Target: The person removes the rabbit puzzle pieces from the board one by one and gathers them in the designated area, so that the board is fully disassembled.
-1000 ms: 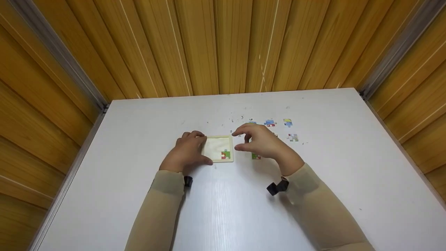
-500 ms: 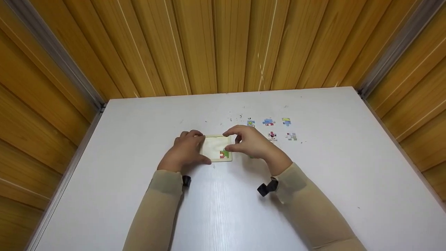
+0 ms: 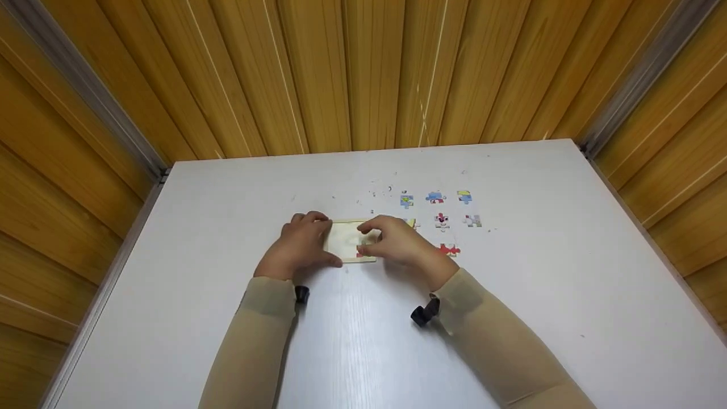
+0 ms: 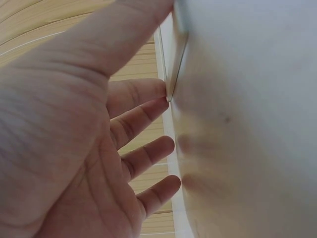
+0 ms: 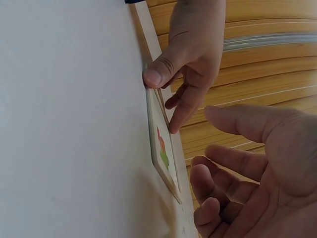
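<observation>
A small square wooden puzzle frame (image 3: 342,240) lies on the white table. One red and green jigsaw piece (image 5: 162,148) sits in its near right corner, partly hidden behind the right hand in the head view. My left hand (image 3: 301,244) grips the frame's left side, thumb at the near corner and index finger at the far one; its other fingers spread past the edge in the left wrist view. My right hand (image 3: 400,244) hovers over the frame's right side. Its fingers are loosely bent, with nothing between thumb and fingertips in the right wrist view.
Several loose jigsaw pieces lie right of the frame, among them a blue and yellow piece (image 3: 464,196), a pale piece (image 3: 472,220) and a red piece (image 3: 448,250). Small dark specks (image 3: 373,196) dot the table behind the frame. Wood-look panels (image 3: 369,74) enclose the table.
My right hand has moved left from beside the frame to over its right side, uncovering loose pieces behind it. My left hand keeps its grip on the frame.
</observation>
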Available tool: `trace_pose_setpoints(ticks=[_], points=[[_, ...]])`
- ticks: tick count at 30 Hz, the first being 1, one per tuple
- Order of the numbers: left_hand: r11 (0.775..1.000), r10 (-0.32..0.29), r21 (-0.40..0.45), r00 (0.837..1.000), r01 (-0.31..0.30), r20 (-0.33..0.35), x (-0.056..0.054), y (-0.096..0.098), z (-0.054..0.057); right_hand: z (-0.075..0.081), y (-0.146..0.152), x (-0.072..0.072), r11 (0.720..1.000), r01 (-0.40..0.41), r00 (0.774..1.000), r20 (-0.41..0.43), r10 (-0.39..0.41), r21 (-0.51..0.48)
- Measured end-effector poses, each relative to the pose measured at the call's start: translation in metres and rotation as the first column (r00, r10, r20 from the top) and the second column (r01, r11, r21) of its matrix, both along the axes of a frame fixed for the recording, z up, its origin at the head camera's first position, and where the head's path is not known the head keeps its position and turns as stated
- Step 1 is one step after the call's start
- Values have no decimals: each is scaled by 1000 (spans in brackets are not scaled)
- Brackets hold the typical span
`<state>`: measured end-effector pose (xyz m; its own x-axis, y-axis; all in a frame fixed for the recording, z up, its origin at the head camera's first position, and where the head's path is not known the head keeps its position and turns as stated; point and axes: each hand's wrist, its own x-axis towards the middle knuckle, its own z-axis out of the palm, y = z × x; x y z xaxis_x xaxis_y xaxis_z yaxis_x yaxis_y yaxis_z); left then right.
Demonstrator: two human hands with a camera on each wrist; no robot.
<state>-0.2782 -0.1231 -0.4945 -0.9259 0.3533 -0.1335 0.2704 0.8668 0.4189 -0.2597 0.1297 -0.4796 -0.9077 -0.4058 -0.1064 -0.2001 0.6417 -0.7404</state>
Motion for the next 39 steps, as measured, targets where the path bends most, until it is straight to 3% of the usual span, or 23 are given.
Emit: trace_pose_setpoints(ticks=[14, 22, 31, 39], points=[[1000, 11, 14, 1000, -11, 13, -1, 0, 0, -14, -11, 3, 993, -33, 998, -43, 38, 110], [1000, -3, 9, 1000, 3, 6, 0, -1, 0, -15, -14, 7, 990, -8, 999, -33, 13, 141], [1000, -17, -13, 1000, 17, -7, -1, 0, 1, -17, -14, 7, 986, -1, 996, -89, 16, 167], [1000, 1, -7, 1000, -1, 6, 0, 0, 0, -17, -14, 8, 983, 3, 997, -77, 11, 181]])
